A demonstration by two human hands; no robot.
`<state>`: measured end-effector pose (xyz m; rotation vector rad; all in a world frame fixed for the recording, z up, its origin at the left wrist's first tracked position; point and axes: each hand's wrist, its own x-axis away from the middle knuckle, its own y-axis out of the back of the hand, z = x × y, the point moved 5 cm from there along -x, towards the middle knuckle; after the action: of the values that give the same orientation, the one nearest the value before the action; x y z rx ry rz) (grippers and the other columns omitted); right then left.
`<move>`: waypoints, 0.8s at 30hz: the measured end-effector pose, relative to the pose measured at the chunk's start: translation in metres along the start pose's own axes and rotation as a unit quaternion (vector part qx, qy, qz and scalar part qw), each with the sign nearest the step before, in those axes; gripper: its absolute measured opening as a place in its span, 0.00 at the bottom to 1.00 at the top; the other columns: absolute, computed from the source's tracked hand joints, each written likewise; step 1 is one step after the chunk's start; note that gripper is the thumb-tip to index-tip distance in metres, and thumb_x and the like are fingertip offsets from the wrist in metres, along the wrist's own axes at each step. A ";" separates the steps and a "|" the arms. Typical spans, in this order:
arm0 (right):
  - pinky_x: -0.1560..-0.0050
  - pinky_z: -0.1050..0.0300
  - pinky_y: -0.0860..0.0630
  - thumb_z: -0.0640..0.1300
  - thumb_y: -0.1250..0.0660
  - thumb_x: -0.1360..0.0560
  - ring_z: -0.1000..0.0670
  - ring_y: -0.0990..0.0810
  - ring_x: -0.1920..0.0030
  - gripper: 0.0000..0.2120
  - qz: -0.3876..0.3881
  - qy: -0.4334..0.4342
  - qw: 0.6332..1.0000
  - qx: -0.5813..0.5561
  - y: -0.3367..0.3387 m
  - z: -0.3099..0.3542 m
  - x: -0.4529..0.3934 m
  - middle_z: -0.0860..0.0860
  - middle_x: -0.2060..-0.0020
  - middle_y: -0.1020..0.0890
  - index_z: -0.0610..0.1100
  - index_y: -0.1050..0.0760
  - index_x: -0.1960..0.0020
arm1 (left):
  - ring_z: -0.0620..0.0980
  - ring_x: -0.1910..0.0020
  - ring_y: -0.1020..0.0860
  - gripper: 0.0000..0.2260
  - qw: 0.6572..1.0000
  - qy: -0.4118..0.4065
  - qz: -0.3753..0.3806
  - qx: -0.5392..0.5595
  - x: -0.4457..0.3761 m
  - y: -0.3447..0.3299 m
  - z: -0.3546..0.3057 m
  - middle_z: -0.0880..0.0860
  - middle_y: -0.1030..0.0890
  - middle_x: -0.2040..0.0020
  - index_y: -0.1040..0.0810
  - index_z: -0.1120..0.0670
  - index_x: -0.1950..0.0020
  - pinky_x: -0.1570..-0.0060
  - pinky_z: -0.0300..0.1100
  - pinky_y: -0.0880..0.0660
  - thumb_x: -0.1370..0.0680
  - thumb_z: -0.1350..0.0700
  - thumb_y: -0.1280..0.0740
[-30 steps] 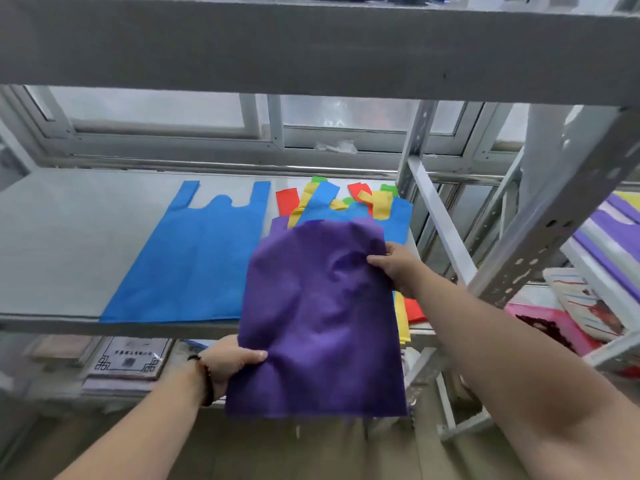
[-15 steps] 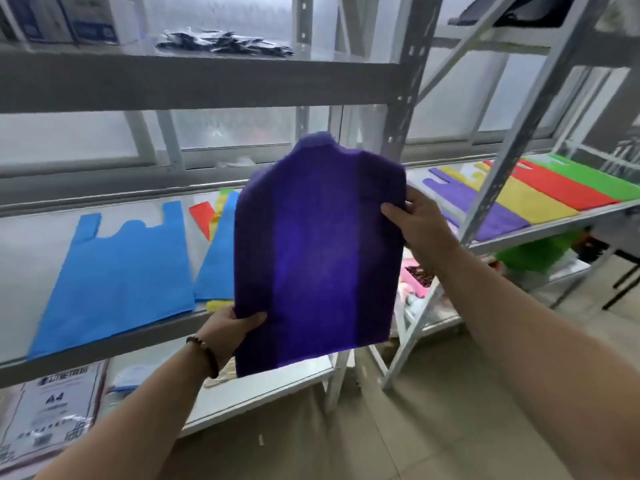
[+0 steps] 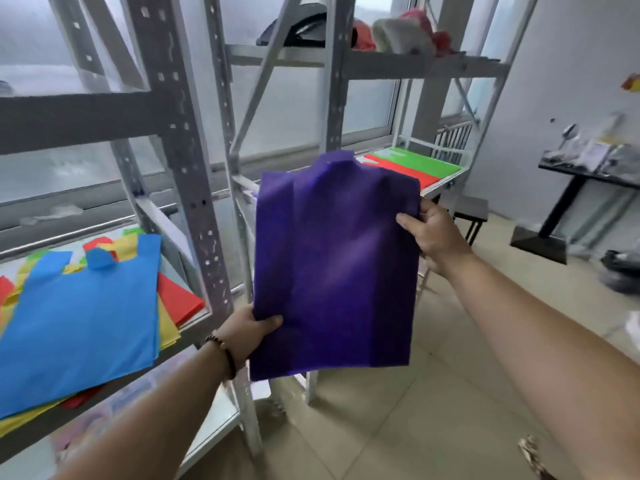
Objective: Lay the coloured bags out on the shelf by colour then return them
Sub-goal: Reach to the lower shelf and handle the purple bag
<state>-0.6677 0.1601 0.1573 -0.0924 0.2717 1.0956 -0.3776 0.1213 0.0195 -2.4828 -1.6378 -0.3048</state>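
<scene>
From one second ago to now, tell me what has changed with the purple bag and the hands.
The purple bag has been carried right, away from the mixed pile topped by the blue bag, and is now held up in front of the right-hand shelf where the green bag and red bag lie. Unchanged: the left hand grips its lower left edge, the right hand its upper right edge.

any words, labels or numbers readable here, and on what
None can be read.
purple bag, held by the left hand and right hand: plain, no print.
blue bag on the shelf: plain.
packets on the black table: too blurred to read.
</scene>
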 end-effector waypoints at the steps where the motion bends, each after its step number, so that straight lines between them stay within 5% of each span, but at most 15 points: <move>1: 0.46 0.47 0.28 0.29 0.40 0.24 0.46 0.24 0.53 0.14 -0.009 -0.002 1.000 0.003 0.015 -0.007 -0.011 0.47 0.58 0.20 0.47 0.24 0.56 | 0.48 0.67 0.19 0.08 1.000 0.002 0.010 0.000 -0.015 -0.015 -0.001 0.52 0.16 0.64 0.21 0.59 0.55 0.54 0.45 0.22 0.26 0.70 0.35; 7: 0.47 0.51 0.25 0.28 0.41 0.24 0.49 0.22 0.55 0.14 -0.019 -0.030 0.999 0.020 0.101 -0.054 -0.092 0.48 0.58 0.18 0.46 0.24 0.54 | 0.43 0.71 0.18 0.10 0.999 0.019 0.043 -0.020 -0.104 -0.106 -0.009 0.48 0.15 0.69 0.22 0.57 0.57 0.66 0.36 0.20 0.25 0.71 0.36; 10: 0.58 0.63 0.22 0.28 0.41 0.24 0.59 0.20 0.65 0.16 -0.021 -0.060 0.998 0.016 0.138 -0.081 -0.136 0.58 0.67 0.16 0.47 0.23 0.57 | 0.50 0.64 0.19 0.11 0.998 0.019 0.039 -0.033 -0.144 -0.150 -0.014 0.53 0.17 0.61 0.24 0.59 0.50 0.59 0.42 0.20 0.26 0.73 0.37; 14: 0.55 0.57 0.22 0.30 0.40 0.24 0.54 0.19 0.63 0.15 -0.010 -0.089 0.995 0.031 0.174 -0.116 -0.195 0.51 0.60 0.18 0.48 0.22 0.56 | 0.53 0.48 0.23 0.21 0.996 -0.008 0.034 -0.080 -0.194 -0.190 -0.028 0.58 0.20 0.45 0.28 0.59 0.38 0.39 0.52 0.27 0.29 0.71 0.32; 24: 0.46 0.46 0.24 0.34 0.37 0.25 0.45 0.21 0.53 0.11 0.063 -0.132 0.984 0.101 0.167 -0.197 -0.364 0.45 0.55 0.18 0.48 0.21 0.56 | 0.53 0.44 0.22 0.32 0.998 0.018 0.006 -0.055 -0.316 -0.219 -0.037 0.56 0.20 0.42 0.28 0.59 0.34 0.38 0.49 0.27 0.38 0.59 0.29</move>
<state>-1.0056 -0.1190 0.0735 0.2521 0.1496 1.1852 -0.7033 -0.0829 -0.0205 -2.5501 -1.6341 -0.4474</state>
